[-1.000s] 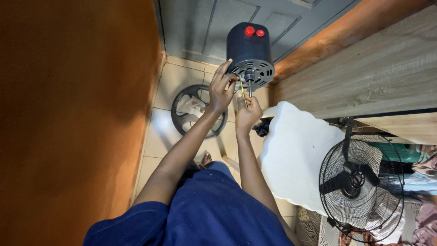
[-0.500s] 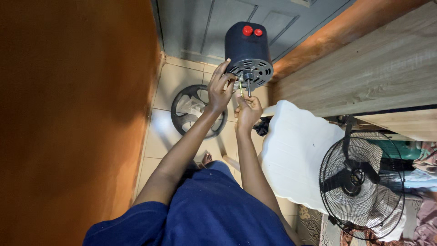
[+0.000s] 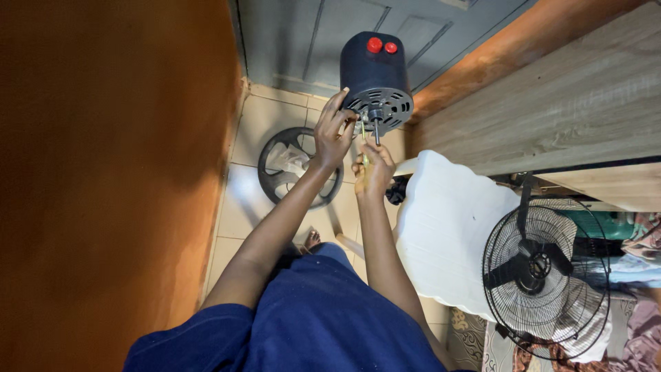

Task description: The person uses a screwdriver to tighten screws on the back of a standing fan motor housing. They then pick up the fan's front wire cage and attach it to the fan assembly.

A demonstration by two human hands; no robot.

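Note:
A dark blue fan motor housing (image 3: 372, 69) with two red buttons stands upright in front of me, its vented face and shaft (image 3: 376, 129) pointing toward me. My left hand (image 3: 332, 132) grips the housing's lower left edge. My right hand (image 3: 374, 171) is closed around a thin screwdriver (image 3: 363, 138) with a yellow-green shaft, its tip at the vented face next to the shaft.
A black round fan base (image 3: 297, 167) lies on the tiled floor below the motor. A white plastic stool (image 3: 449, 227) is to the right, and a black wire fan guard with blades (image 3: 545, 275) beyond it. An orange wall runs along the left; a wooden panel on the right.
Both hands stay on the motor and the screwdriver. Only small shifts of the view and the hands show.

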